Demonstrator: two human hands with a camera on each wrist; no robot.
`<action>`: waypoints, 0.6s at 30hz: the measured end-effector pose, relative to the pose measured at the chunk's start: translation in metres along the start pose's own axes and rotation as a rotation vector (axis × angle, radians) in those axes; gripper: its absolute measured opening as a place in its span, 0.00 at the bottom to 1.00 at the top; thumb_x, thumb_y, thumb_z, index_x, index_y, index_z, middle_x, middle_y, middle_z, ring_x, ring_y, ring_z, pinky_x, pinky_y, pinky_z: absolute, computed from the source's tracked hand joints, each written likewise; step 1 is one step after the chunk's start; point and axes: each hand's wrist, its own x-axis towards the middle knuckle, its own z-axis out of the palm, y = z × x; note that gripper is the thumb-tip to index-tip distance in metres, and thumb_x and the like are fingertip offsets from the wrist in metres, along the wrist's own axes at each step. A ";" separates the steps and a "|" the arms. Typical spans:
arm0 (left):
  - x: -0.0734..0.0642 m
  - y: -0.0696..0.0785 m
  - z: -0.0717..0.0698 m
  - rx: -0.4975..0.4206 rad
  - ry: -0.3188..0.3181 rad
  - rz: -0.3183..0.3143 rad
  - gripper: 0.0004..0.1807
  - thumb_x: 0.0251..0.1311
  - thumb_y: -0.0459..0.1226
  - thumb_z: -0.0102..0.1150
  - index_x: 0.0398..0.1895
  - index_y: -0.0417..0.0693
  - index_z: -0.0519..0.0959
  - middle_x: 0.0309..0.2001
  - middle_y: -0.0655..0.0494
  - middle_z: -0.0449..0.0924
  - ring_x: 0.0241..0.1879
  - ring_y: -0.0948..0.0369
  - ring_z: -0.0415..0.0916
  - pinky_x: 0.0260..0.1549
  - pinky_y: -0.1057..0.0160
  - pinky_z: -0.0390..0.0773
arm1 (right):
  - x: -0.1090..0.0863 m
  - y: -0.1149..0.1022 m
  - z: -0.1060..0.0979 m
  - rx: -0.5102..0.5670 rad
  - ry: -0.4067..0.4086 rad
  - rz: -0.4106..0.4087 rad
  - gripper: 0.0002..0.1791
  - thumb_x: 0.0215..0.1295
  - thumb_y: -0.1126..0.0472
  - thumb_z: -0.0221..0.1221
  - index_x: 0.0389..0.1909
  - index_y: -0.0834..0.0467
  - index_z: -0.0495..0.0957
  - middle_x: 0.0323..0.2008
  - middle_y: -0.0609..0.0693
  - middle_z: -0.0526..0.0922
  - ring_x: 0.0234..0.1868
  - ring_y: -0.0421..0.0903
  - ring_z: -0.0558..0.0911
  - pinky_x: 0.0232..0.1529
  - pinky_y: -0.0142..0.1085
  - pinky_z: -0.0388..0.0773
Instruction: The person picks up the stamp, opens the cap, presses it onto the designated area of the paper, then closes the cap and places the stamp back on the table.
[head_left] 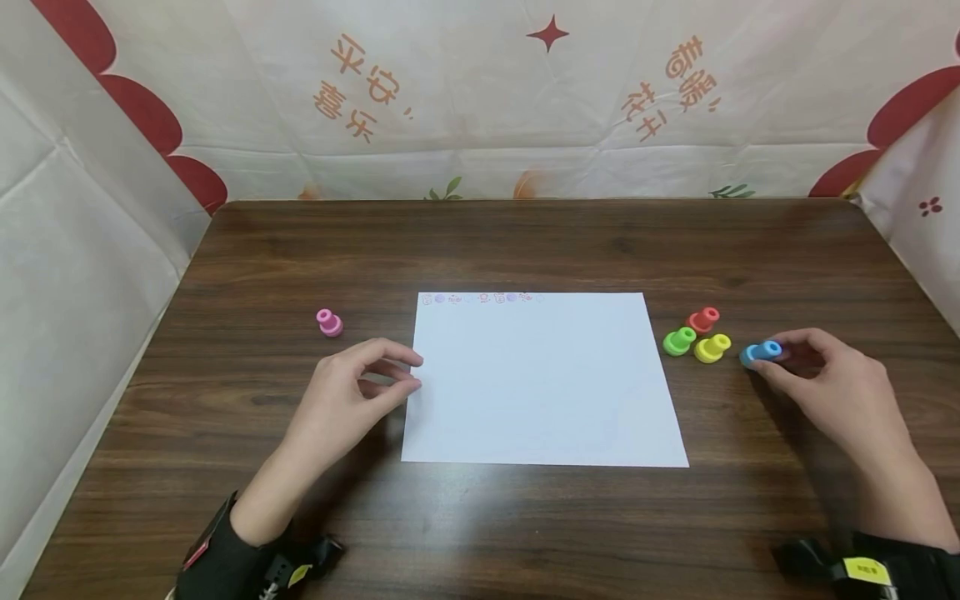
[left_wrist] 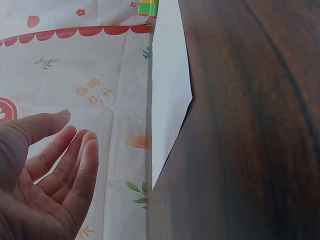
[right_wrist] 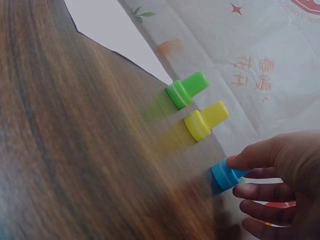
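Observation:
On the right of the table, my right hand (head_left: 843, 383) pinches a small blue toy stamp (head_left: 761, 352) between thumb and fingers. In the right wrist view the thumb lies against the blue stamp (right_wrist: 226, 175), whose wide base faces the table. My left hand (head_left: 356, 392) is held with loosely bent fingers at the left edge of a white sheet of paper (head_left: 540, 383), nothing between them. In the left wrist view this hand (left_wrist: 55, 170) shows thumb and fingertips apart. Small pink and purple prints (head_left: 483, 297) run along the paper's far edge.
A green stamp (head_left: 679, 341), a yellow stamp (head_left: 712, 348) and a red stamp (head_left: 702, 320) stand grouped between the paper and my right hand. A pink stamp (head_left: 329, 322) stands to the left. Patterned cloth (head_left: 480, 108) hangs behind the dark wooden table (head_left: 525, 533).

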 end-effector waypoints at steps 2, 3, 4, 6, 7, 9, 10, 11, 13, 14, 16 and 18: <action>0.000 -0.001 -0.001 0.002 0.007 -0.005 0.11 0.58 0.34 0.70 0.44 0.51 0.84 0.42 0.52 0.88 0.40 0.61 0.85 0.41 0.59 0.87 | -0.001 0.000 -0.001 0.003 0.006 0.003 0.27 0.66 0.51 0.65 0.55 0.68 0.73 0.48 0.73 0.79 0.47 0.68 0.79 0.31 0.42 0.72; 0.000 -0.001 -0.001 0.004 0.010 -0.008 0.11 0.58 0.34 0.70 0.44 0.51 0.84 0.42 0.52 0.88 0.40 0.61 0.85 0.41 0.59 0.87 | -0.001 0.000 -0.001 0.005 0.010 0.002 0.27 0.66 0.51 0.65 0.55 0.68 0.73 0.48 0.72 0.79 0.47 0.68 0.78 0.31 0.42 0.72; 0.000 -0.001 -0.001 0.005 0.011 -0.012 0.11 0.58 0.34 0.70 0.44 0.51 0.84 0.42 0.52 0.88 0.41 0.61 0.85 0.41 0.59 0.87 | -0.001 -0.001 -0.002 0.007 0.013 0.001 0.26 0.66 0.51 0.65 0.54 0.67 0.74 0.48 0.72 0.79 0.47 0.68 0.79 0.31 0.40 0.71; 0.000 -0.002 -0.003 0.001 0.012 -0.019 0.11 0.58 0.34 0.70 0.44 0.51 0.84 0.43 0.52 0.88 0.41 0.61 0.85 0.41 0.59 0.87 | -0.001 -0.002 -0.005 0.009 0.014 0.003 0.26 0.66 0.51 0.65 0.55 0.67 0.74 0.49 0.72 0.79 0.48 0.68 0.78 0.31 0.39 0.70; 0.000 -0.002 -0.003 -0.001 0.013 -0.022 0.11 0.58 0.34 0.70 0.44 0.51 0.84 0.43 0.52 0.88 0.41 0.61 0.85 0.42 0.59 0.87 | -0.002 -0.002 -0.006 0.011 0.013 0.006 0.26 0.66 0.51 0.65 0.55 0.66 0.74 0.49 0.72 0.79 0.49 0.68 0.78 0.31 0.38 0.69; 0.000 -0.002 -0.004 -0.002 0.015 -0.024 0.11 0.59 0.35 0.70 0.44 0.50 0.84 0.43 0.52 0.88 0.41 0.61 0.85 0.41 0.59 0.86 | -0.002 -0.003 -0.009 0.012 0.011 0.014 0.27 0.67 0.50 0.64 0.55 0.66 0.74 0.50 0.72 0.79 0.50 0.68 0.77 0.32 0.37 0.68; 0.000 -0.002 -0.005 -0.004 0.016 -0.024 0.11 0.59 0.35 0.70 0.45 0.50 0.84 0.43 0.52 0.88 0.41 0.61 0.85 0.41 0.59 0.86 | -0.002 -0.004 -0.011 0.013 0.011 0.017 0.27 0.67 0.49 0.64 0.56 0.66 0.74 0.51 0.71 0.79 0.51 0.68 0.77 0.31 0.36 0.68; 0.000 -0.002 -0.005 -0.003 0.018 -0.023 0.11 0.59 0.35 0.69 0.45 0.50 0.84 0.43 0.52 0.88 0.41 0.61 0.85 0.41 0.59 0.86 | -0.002 -0.005 -0.012 0.014 0.011 0.021 0.28 0.67 0.49 0.63 0.56 0.66 0.73 0.52 0.72 0.78 0.51 0.69 0.77 0.31 0.34 0.67; 0.000 -0.002 -0.007 0.001 0.023 -0.020 0.10 0.59 0.35 0.69 0.45 0.50 0.84 0.44 0.53 0.88 0.41 0.61 0.85 0.41 0.59 0.86 | -0.003 -0.007 -0.015 0.013 0.023 0.026 0.28 0.67 0.49 0.63 0.56 0.66 0.73 0.52 0.71 0.78 0.51 0.68 0.77 0.29 0.28 0.66; 0.000 -0.002 -0.007 0.001 0.025 -0.018 0.10 0.60 0.35 0.69 0.45 0.50 0.84 0.44 0.53 0.87 0.41 0.61 0.85 0.41 0.59 0.86 | -0.004 -0.008 -0.016 0.017 0.031 0.025 0.27 0.67 0.49 0.63 0.56 0.66 0.73 0.52 0.71 0.78 0.51 0.68 0.77 0.28 0.25 0.65; 0.000 -0.002 -0.008 0.002 0.028 -0.014 0.10 0.60 0.35 0.69 0.45 0.50 0.84 0.44 0.53 0.87 0.41 0.61 0.85 0.41 0.59 0.86 | -0.005 -0.010 -0.019 0.025 0.044 0.025 0.27 0.68 0.50 0.63 0.56 0.66 0.73 0.53 0.71 0.78 0.51 0.69 0.77 0.26 0.21 0.62; 0.000 -0.002 -0.010 -0.001 0.031 -0.010 0.10 0.60 0.35 0.69 0.45 0.49 0.84 0.44 0.52 0.87 0.41 0.61 0.85 0.41 0.60 0.86 | -0.005 -0.013 -0.022 0.030 0.064 0.019 0.26 0.67 0.51 0.64 0.56 0.66 0.73 0.53 0.70 0.78 0.48 0.60 0.81 0.24 0.18 0.60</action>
